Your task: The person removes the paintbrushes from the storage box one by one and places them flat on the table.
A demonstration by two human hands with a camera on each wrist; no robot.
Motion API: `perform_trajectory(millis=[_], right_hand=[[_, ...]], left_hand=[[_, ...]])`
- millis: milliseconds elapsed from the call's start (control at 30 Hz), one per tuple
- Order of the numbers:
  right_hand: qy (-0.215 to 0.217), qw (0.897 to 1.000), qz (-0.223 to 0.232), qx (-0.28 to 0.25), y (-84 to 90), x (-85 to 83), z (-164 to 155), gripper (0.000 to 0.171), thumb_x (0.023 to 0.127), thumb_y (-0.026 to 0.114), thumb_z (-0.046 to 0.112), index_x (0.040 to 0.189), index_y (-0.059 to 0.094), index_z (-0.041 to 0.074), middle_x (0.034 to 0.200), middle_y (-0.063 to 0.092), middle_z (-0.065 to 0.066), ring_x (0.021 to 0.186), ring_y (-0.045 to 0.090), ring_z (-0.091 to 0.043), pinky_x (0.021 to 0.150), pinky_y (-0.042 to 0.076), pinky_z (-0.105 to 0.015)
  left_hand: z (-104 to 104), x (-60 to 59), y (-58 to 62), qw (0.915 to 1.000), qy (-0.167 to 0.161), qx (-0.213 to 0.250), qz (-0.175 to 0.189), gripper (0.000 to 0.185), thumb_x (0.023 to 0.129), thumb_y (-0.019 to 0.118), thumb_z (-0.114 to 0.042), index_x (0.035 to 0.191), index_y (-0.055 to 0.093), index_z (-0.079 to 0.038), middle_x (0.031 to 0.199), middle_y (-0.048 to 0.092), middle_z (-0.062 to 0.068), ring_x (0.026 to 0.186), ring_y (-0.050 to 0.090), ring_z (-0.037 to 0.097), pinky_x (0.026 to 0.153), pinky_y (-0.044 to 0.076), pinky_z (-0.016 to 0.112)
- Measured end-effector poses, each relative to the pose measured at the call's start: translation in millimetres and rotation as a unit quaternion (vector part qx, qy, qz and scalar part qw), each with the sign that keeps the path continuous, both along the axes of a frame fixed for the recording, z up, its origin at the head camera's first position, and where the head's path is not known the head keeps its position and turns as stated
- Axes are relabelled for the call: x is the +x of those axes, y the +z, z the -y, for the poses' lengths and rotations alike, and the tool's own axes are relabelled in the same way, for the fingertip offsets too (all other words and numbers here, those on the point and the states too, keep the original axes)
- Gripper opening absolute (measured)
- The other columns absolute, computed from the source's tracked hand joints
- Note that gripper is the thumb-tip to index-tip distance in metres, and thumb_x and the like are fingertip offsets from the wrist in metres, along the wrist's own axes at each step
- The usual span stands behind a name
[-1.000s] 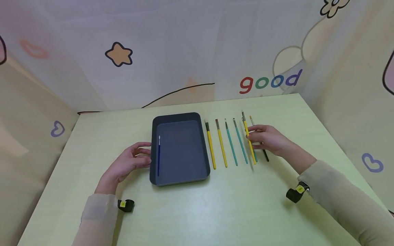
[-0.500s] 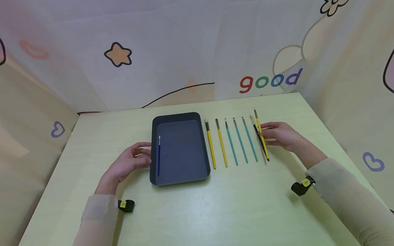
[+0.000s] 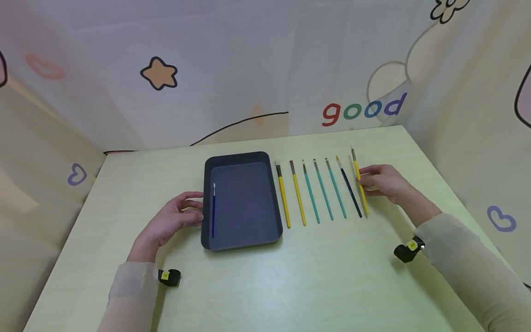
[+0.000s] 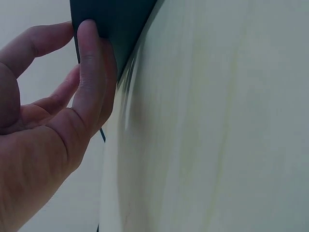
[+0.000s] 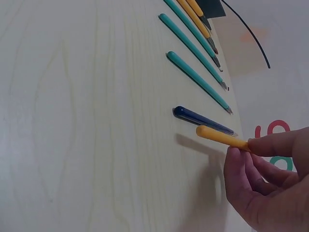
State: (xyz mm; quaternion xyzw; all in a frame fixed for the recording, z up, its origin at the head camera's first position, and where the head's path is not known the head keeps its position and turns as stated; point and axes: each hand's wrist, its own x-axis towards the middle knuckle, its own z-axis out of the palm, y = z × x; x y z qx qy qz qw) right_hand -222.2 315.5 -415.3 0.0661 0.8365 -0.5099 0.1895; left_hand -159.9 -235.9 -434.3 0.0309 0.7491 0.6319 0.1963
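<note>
My right hand [image 3: 383, 183] pinches a yellow-handled paintbrush [image 3: 359, 180] between thumb and fingers, at the right end of a row of brushes. In the right wrist view its yellow handle [image 5: 219, 137] is above the table and casts a shadow. Just left of it lies a dark blue paintbrush [image 3: 350, 189]. My left hand [image 3: 176, 216] touches the outer left wall of a dark grey tray [image 3: 249, 203], its fingers slightly bent. In the left wrist view, fingertips rest against the tray wall [image 4: 123, 24]. A thin blue paintbrush [image 3: 213, 212] lies inside the tray, along its left side.
Between tray and right hand, several brushes lie roughly parallel: a thick yellow one [image 3: 284, 198], another yellow one [image 3: 297, 193], and teal ones [image 3: 323, 191]. They rest on a pale wooden table [image 3: 265, 286]. A printed cloth [image 3: 232, 69] hangs behind the table.
My right hand has carried the yellow paintbrush rightward, past the teal brushes and across the dark blue one, to the row's right end. The left hand and tray look unmoved.
</note>
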Motion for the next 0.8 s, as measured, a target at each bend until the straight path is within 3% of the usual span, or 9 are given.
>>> perform_trajectory(millis=[800], right_hand=[[-0.006,0.995,-0.024,0.101,-9.8,-5.9,1.8,0.045,0.102,0.057,0.009,0.141,0.048,-0.012,0.127,0.054,-0.028,0.102,0.059,-0.032,0.078,0.06,-0.029]], left_hand=[[-0.8,0.1,0.9,1.0,0.001,-0.002,0.001,0.066,0.093,0.064,0.005,0.153,0.037,0.001,0.134,0.047,0.029,0.096,0.066,0.022,0.09,0.059,0.037]])
